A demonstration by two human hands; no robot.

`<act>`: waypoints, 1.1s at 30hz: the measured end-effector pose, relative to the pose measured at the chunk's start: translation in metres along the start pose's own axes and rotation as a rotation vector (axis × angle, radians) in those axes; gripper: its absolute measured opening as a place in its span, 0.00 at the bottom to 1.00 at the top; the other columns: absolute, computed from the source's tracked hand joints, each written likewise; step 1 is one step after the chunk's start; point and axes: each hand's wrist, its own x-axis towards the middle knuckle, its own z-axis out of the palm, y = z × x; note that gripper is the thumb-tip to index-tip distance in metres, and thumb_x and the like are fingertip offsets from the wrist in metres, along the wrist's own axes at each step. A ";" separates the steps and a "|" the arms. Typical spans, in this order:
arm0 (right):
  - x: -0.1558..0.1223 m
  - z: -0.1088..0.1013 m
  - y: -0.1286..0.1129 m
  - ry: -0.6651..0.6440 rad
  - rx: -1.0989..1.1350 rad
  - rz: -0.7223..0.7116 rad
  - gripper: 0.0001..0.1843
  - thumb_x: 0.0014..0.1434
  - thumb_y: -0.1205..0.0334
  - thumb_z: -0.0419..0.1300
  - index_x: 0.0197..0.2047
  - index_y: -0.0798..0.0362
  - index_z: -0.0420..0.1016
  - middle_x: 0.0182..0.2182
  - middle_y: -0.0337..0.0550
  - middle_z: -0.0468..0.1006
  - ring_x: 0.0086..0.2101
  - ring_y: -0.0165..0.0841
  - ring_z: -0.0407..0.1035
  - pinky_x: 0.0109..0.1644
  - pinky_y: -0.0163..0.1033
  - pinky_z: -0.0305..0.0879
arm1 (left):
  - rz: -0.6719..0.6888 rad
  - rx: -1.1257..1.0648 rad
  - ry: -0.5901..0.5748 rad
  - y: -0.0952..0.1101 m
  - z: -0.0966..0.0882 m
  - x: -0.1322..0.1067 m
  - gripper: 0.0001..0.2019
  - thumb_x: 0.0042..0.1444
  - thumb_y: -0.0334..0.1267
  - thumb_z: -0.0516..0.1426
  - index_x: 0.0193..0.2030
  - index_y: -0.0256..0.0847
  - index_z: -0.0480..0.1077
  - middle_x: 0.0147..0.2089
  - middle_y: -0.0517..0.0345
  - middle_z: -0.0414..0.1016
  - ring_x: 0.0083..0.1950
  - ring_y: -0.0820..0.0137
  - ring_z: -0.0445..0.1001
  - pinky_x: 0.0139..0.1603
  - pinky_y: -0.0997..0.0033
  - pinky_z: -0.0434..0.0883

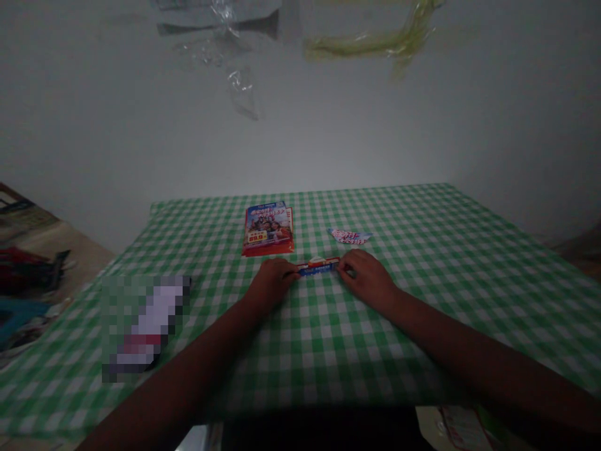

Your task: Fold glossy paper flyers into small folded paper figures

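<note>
A narrow folded strip of printed paper [318, 267], blue with red and white, lies level just above the green-and-white gingham tablecloth [436, 263]. My left hand [271, 283] pinches its left end, and my right hand [366, 279] pinches its right end. Beyond the strip lies a rectangular glossy red-and-blue printed leaflet [268, 230], flat on the cloth. A small crumpled pink-and-white paper scrap [350, 236] rests to the right of the leaflet, nearer my right hand.
A pixelated patch hides an elongated object [145, 327] on the cloth's left side. The table stands against a white wall [300, 138] bearing remnants of tape. Dark red and blue items [28, 275] lie on the floor beyond the left edge.
</note>
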 end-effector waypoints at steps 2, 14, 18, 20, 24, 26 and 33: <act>0.000 0.000 -0.002 -0.026 -0.010 -0.008 0.08 0.64 0.66 0.53 0.33 0.49 0.68 0.32 0.44 0.74 0.36 0.39 0.68 0.44 0.47 0.67 | -0.003 0.010 0.004 -0.001 0.000 0.000 0.09 0.61 0.38 0.56 0.41 0.44 0.79 0.40 0.56 0.81 0.42 0.63 0.76 0.49 0.61 0.70; 0.002 0.010 0.008 -0.084 0.141 0.107 0.07 0.58 0.68 0.61 0.42 0.50 0.72 0.38 0.44 0.76 0.40 0.37 0.71 0.46 0.44 0.68 | 0.028 0.024 -0.011 -0.003 0.000 0.003 0.08 0.61 0.37 0.58 0.42 0.43 0.80 0.40 0.55 0.81 0.42 0.63 0.76 0.48 0.62 0.70; 0.003 0.015 0.011 -0.063 0.206 0.188 0.07 0.56 0.69 0.62 0.38 0.51 0.75 0.35 0.41 0.78 0.35 0.34 0.73 0.41 0.41 0.68 | 0.017 0.065 -0.007 -0.001 0.002 0.003 0.08 0.61 0.38 0.59 0.43 0.42 0.79 0.40 0.55 0.81 0.43 0.64 0.76 0.49 0.63 0.70; 0.003 0.017 0.013 -0.055 0.231 0.209 0.06 0.56 0.70 0.62 0.37 0.50 0.76 0.34 0.40 0.80 0.35 0.34 0.74 0.41 0.40 0.69 | 0.017 0.078 -0.002 0.000 0.003 0.003 0.09 0.61 0.37 0.58 0.44 0.42 0.79 0.40 0.55 0.81 0.42 0.64 0.77 0.49 0.64 0.70; 0.005 0.015 0.014 -0.054 0.263 0.249 0.07 0.56 0.68 0.63 0.38 0.49 0.79 0.34 0.38 0.82 0.34 0.33 0.76 0.41 0.40 0.70 | 0.033 0.072 -0.009 0.002 0.003 0.001 0.10 0.63 0.36 0.57 0.47 0.44 0.79 0.41 0.56 0.81 0.43 0.65 0.77 0.48 0.65 0.70; 0.006 0.013 0.013 -0.057 0.266 0.267 0.07 0.57 0.67 0.64 0.38 0.47 0.80 0.35 0.39 0.82 0.36 0.34 0.76 0.43 0.41 0.71 | 0.049 0.073 -0.011 0.003 0.002 0.000 0.11 0.64 0.35 0.55 0.48 0.43 0.79 0.42 0.54 0.81 0.43 0.64 0.77 0.49 0.64 0.70; 0.006 0.010 0.013 -0.057 0.185 0.180 0.09 0.61 0.66 0.60 0.40 0.47 0.81 0.35 0.41 0.81 0.39 0.35 0.73 0.46 0.44 0.69 | 0.066 0.029 0.026 0.003 0.007 -0.004 0.14 0.68 0.34 0.50 0.51 0.41 0.77 0.45 0.51 0.77 0.47 0.64 0.75 0.52 0.63 0.70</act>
